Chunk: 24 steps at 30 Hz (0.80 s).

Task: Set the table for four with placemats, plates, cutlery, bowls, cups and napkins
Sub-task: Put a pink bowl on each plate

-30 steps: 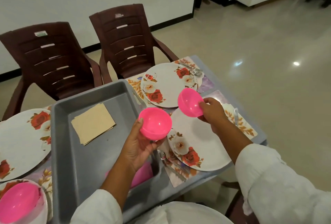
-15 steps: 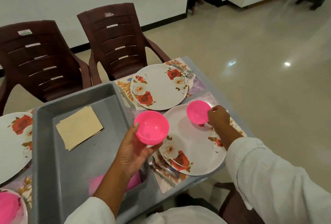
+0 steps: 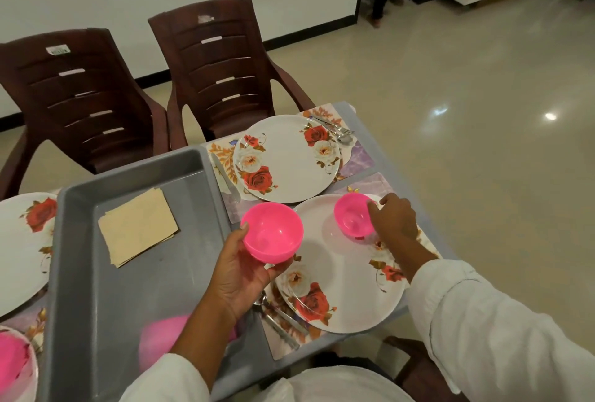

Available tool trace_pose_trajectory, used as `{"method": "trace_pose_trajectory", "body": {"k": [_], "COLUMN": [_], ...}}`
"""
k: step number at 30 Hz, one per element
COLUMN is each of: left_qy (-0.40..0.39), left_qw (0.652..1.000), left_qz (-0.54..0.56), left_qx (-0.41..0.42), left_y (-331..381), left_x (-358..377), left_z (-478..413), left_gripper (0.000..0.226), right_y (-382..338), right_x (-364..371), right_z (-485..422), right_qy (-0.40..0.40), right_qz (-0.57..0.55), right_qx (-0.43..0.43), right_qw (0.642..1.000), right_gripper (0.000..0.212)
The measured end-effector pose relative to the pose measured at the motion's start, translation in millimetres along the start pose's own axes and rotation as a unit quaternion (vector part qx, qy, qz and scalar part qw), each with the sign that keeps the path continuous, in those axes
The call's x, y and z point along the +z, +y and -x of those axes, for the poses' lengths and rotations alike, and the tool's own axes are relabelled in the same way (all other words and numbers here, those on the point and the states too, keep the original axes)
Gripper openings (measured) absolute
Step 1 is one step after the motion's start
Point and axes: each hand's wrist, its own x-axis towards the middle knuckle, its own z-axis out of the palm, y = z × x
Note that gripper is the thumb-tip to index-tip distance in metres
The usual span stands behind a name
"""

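L hand [image 3: 240, 269] curled under and round pink bowl [image 3: 272, 236]; bowl held off the counter [image 3: 349, 108], over the gap betw. grey tray [image 3: 128, 305] and near plate [image 3: 347, 282]. 2nd pink bowl [image 3: 352, 219] set upright on near plate, toward its 1 o'clock edge; rim pinched at 3 o'clock by R hand [image 3: 391, 219]. Far plate [image 3: 285, 157] at 11 o'clock of near plate. Napkins [image 3: 138, 226] stacked in tray, 9 o'clock of held bowl. Cutlery [image 3: 280, 318] at near plate's 7 o'clock.

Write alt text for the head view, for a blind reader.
The right hand holds a pink bowl by its rim on a floral plate; the left hand holds a second pink bowl beside a grey tray containing napkins.
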Motion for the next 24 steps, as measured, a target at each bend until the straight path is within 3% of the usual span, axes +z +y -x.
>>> {"method": "trace_pose_trajectory", "body": {"k": [3,6,9,12,17,24], "left_qy": [-0.003,0.006,0.011,0.014,0.011,0.026], "left_qw": [1.000,1.000,1.000,0.999,0.999,0.998], "left_qz": [-0.001,-0.001,-0.001,-0.014,-0.018,0.005], "left_qx": [-0.003,-0.002,0.013,0.029,0.049,0.058], "left_y": [-2.0,-2.3,1.0,6.3,10.9,14.2], "left_x": [3.5,8.4,11.9,11.5,8.3,2.0], "left_z": [-0.6,-2.2,-4.3,-5.5,-4.1,-6.7], "left_gripper": [0.048,0.050,0.050,0.057,0.102,0.100], "right_y": [-32.6,-83.3,-125.0,-145.1,-162.4,-177.4], "right_x": [-14.1,-28.8,-35.1,-30.8,-24.0,-22.0], "right_z": [15.3,38.6,56.3,59.6,57.6,58.4], "right_qy": [0.019,-0.149,-0.289,-0.298,-0.235,-0.240], "right_qz": [-0.083,-0.167,-0.184,-0.150,-0.071,-0.018], "right_qx": [-0.121,-0.235,-0.271,-0.313,-0.382,-0.432], "right_qw": [0.989,0.946,0.900,0.889,0.891,0.869], "right_gripper": [0.036,0.034,0.036,0.031,0.014,0.020]}}
